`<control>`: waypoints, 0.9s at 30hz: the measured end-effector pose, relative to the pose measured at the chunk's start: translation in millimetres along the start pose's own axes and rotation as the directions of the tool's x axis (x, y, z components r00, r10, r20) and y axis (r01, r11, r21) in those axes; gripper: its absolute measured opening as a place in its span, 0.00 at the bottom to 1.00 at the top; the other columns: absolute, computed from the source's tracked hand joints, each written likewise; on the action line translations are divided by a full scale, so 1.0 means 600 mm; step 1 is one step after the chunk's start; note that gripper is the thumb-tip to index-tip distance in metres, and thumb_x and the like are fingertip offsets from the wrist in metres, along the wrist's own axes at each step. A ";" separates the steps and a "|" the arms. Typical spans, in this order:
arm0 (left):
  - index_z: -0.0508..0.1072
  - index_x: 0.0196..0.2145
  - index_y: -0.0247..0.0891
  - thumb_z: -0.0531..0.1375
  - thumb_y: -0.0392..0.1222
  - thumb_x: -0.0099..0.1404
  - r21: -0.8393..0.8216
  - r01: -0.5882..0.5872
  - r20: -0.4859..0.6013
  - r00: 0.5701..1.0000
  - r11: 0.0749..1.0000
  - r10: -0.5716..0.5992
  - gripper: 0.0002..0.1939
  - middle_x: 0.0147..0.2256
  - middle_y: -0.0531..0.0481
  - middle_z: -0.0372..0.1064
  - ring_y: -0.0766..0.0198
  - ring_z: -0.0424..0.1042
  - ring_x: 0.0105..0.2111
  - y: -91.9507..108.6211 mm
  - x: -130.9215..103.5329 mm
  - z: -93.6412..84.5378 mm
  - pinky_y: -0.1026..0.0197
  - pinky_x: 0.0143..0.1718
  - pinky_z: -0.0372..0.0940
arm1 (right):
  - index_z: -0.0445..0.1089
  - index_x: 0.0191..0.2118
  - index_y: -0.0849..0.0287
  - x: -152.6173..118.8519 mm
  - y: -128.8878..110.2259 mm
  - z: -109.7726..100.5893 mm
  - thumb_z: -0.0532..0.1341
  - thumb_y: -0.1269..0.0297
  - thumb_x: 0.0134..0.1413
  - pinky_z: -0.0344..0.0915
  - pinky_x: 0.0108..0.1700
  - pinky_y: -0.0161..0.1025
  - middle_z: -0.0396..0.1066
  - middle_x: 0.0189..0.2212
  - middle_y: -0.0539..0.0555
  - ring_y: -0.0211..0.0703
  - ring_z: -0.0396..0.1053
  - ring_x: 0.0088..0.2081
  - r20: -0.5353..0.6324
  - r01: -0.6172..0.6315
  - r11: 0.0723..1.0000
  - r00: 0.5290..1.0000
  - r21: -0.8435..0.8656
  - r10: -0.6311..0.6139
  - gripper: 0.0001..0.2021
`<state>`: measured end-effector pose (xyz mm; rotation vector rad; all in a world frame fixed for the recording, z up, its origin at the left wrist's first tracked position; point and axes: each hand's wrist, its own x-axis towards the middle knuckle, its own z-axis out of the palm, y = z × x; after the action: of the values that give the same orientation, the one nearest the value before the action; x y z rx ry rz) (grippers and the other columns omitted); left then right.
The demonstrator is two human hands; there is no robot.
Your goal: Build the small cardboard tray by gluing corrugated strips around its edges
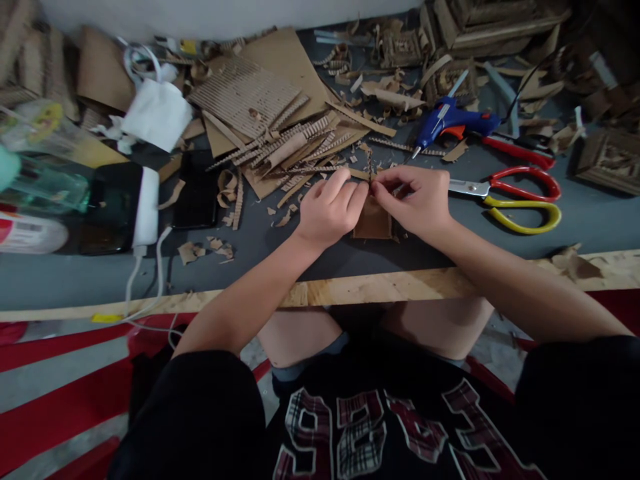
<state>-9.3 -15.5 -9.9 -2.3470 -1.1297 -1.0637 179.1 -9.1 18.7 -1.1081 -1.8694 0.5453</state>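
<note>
Near the front of the grey table, a small square cardboard piece (373, 220) lies between my hands. My left hand (333, 208) rests at its left side, fingers curled; whatever they hold is hidden. My right hand (417, 200) pinches a thin corrugated cardboard strip (369, 162) at the far edge of the square, the strip pointing away from me. The fingertips of both hands are close together. Beyond my right hand lies a blue glue gun (440, 125), its nozzle toward my hands. Scissors (520, 193) with red and yellow handles lie to the right, blades partly behind my right hand.
Corrugated sheets (245, 93) and loose strips are piled behind my left hand. A phone (195, 193), a white power bank (147, 207) with cables, and bottles (45, 183) stand left. Cardboard frames (610, 160) lie right. The wooden table edge (370, 288) runs in front.
</note>
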 end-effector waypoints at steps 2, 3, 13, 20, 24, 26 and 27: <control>0.76 0.41 0.36 0.49 0.37 0.78 0.046 -0.034 0.009 0.999 0.998 0.034 0.15 0.28 0.47 0.73 0.56 0.78 0.48 0.002 -0.001 0.000 0.59 0.37 0.62 | 0.79 0.34 0.59 -0.001 -0.001 0.001 0.62 0.64 0.56 0.66 0.31 0.34 0.78 0.26 0.51 0.36 0.71 0.27 -0.004 -0.010 1.000 1.000 -0.008 0.010 0.08; 0.76 0.41 0.36 0.49 0.37 0.78 0.044 -0.040 0.019 0.999 0.998 0.039 0.15 0.28 0.47 0.73 0.56 0.78 0.48 0.002 -0.001 -0.001 0.59 0.37 0.62 | 0.79 0.33 0.60 -0.001 0.000 0.002 0.63 0.65 0.55 0.66 0.31 0.35 0.77 0.26 0.51 0.36 0.71 0.26 -0.009 -0.010 1.000 1.000 -0.010 0.010 0.08; 0.75 0.36 0.37 0.49 0.40 0.78 -0.048 -0.018 0.050 0.999 0.999 0.021 0.17 0.26 0.47 0.71 0.54 0.79 0.48 0.004 0.004 -0.004 0.57 0.34 0.60 | 0.74 0.32 0.60 -0.002 0.001 0.008 0.61 0.68 0.53 0.59 0.28 0.33 0.70 0.22 0.48 0.33 0.65 0.24 0.010 -0.026 0.997 1.000 -0.067 0.027 0.05; 0.75 0.38 0.38 0.49 0.40 0.78 -0.057 0.014 0.059 0.998 0.998 -0.010 0.16 0.27 0.48 0.70 0.54 0.78 0.46 0.002 0.001 -0.001 0.57 0.35 0.59 | 0.74 0.35 0.60 -0.001 0.007 0.009 0.59 0.66 0.56 0.58 0.27 0.33 0.71 0.23 0.49 0.33 0.65 0.23 0.021 0.002 0.997 1.000 -0.071 0.000 0.07; 0.75 0.38 0.38 0.51 0.38 0.77 0.012 -0.026 0.028 0.999 1.000 0.026 0.14 0.27 0.48 0.71 0.55 0.78 0.47 0.004 0.001 -0.002 0.57 0.37 0.59 | 0.74 0.34 0.59 0.000 0.008 0.009 0.58 0.66 0.56 0.59 0.27 0.33 0.71 0.23 0.48 0.34 0.66 0.23 0.023 -0.005 0.999 1.000 -0.043 0.006 0.07; 0.75 0.39 0.37 0.53 0.35 0.76 0.115 -0.110 -0.039 0.993 0.987 0.115 0.11 0.27 0.49 0.72 0.57 0.78 0.46 0.006 0.005 -0.006 0.58 0.36 0.58 | 0.74 0.34 0.59 0.000 0.006 0.007 0.58 0.66 0.56 0.60 0.28 0.33 0.71 0.22 0.48 0.34 0.66 0.23 0.022 -0.004 1.000 1.000 -0.025 0.005 0.07; 0.75 0.39 0.37 0.54 0.34 0.75 0.172 -0.151 -0.070 0.984 0.973 0.165 0.10 0.27 0.50 0.72 0.58 0.79 0.45 0.007 0.008 -0.009 0.58 0.35 0.57 | 0.74 0.33 0.59 0.001 0.005 0.006 0.59 0.65 0.56 0.60 0.28 0.33 0.71 0.22 0.48 0.34 0.66 0.23 0.021 -0.004 1.000 1.000 -0.017 0.005 0.07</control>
<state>-6.5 -18.8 -2.6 -2.1996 -0.9448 -0.9628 177.4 -7.1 15.1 -1.1218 -1.8926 0.5466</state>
